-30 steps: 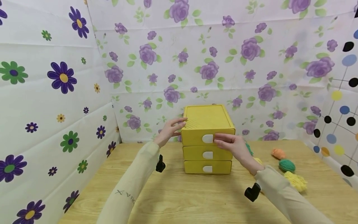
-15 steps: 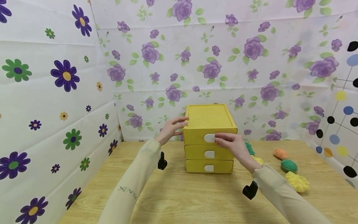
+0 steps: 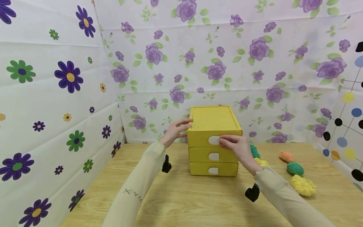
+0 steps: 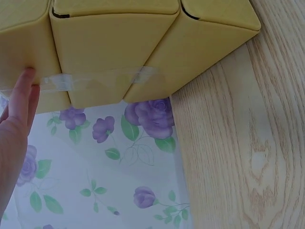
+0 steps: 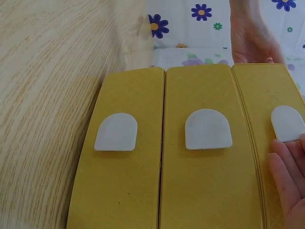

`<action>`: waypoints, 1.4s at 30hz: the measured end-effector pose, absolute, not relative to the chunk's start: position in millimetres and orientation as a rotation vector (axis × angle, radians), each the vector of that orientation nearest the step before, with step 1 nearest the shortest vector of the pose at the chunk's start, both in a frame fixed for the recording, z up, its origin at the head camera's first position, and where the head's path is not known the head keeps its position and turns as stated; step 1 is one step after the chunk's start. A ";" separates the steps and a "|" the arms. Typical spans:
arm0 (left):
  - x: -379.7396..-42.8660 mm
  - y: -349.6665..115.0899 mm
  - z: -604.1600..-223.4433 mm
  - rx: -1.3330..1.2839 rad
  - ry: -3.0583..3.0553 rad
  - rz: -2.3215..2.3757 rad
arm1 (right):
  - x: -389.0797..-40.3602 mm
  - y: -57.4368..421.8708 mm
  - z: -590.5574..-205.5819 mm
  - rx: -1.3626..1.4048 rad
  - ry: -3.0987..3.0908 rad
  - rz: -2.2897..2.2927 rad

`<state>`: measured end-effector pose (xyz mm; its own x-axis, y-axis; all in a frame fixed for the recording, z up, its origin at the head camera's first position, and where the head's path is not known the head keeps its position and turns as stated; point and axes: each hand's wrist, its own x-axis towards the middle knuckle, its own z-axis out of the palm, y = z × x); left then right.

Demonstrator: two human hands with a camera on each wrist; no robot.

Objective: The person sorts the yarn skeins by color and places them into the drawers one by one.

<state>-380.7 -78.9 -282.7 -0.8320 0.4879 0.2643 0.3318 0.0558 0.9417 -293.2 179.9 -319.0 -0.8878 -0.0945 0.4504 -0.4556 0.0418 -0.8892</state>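
A yellow cabinet [image 3: 215,118] with three stacked drawers stands on the table, each drawer front bearing a white rounded tab. My left hand [image 3: 176,132] steadies the cabinet's left side near the top, fingers extended; in the left wrist view its fingertips [image 4: 29,74] rest against the yellow side wall. With thumb and fingers my right hand [image 3: 236,148] pinches the right edge of the top drawer's tab [image 3: 214,140]. That tab [image 5: 287,123] shows partly beside the fingers in the right wrist view. The drawer fronts line up flush with one another.
To the right on the wooden table [image 3: 181,201] lie an orange yarn bundle [image 3: 286,156], a green one [image 3: 295,169] and a yellow one [image 3: 302,185]. More green yarn [image 3: 254,150] and yellow yarn [image 3: 261,162] sit partly behind my right hand. Flowered cloth [image 3: 158,78] hangs behind.
The head view has shifted slightly, so everything sits a little further right. My right fingers have closed in on the top tab, which looks slightly tilted now. The left hand keeps its place.
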 end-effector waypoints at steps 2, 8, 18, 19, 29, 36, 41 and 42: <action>-375.2 -78.6 -277.1 0.859 2.166 1.881 | -295.0 181.3 -319.5 0.560 -2.057 1.915; -371.2 -76.1 -272.7 0.864 2.156 1.867 | -301.5 185.2 -324.2 0.544 -2.044 1.917; -377.8 -78.4 -285.6 0.841 2.162 1.936 | -294.7 181.4 -321.6 0.571 -2.032 1.949; -380.6 -78.0 -287.8 0.837 2.164 1.947 | -292.6 180.9 -320.0 0.570 -2.033 1.945; -393.4 -75.7 -295.6 0.833 2.203 1.970 | -291.0 185.0 -322.0 0.584 -2.050 1.937; -378.7 -76.9 -282.2 0.848 2.174 1.908 | -286.7 186.4 -324.9 0.597 -2.075 1.886; -370.8 -78.2 -275.1 0.854 2.190 1.866 | -281.3 186.1 -323.5 0.599 -2.094 1.885; -370.4 -78.4 -274.8 0.854 2.194 1.862 | -280.4 186.2 -323.3 0.594 -2.099 1.889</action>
